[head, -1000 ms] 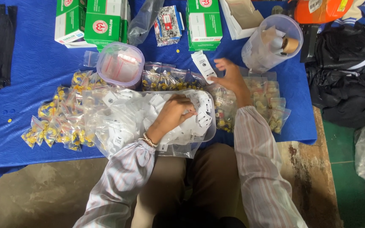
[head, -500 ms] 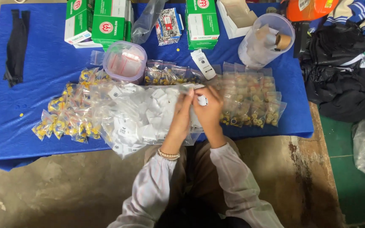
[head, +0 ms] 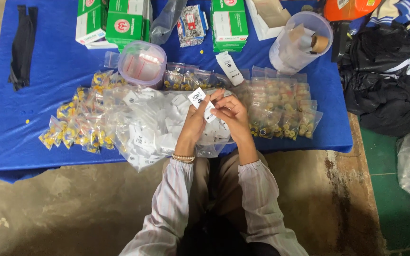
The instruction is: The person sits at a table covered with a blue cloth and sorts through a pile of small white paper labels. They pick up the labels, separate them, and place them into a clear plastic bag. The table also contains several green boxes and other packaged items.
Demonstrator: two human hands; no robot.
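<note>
My left hand pinches a small white paper label between thumb and fingers, held up over the blue table. My right hand is close beside it, its fingers on a second small white label. Both hands hover above a clear plastic bag full of white labels. Piles of small clear packets with yellow pieces lie to the left and to the right of the hands.
A round lidded tub and green-and-white boxes stand behind the piles. A clear jar with a tape roll is at the back right. A black strap lies far left. Dark clothes are heaped beside the table.
A second ago my left hand lay in the bag of labels while my right reached into the packets at right. Both have come together in front of me, holding white labels.
</note>
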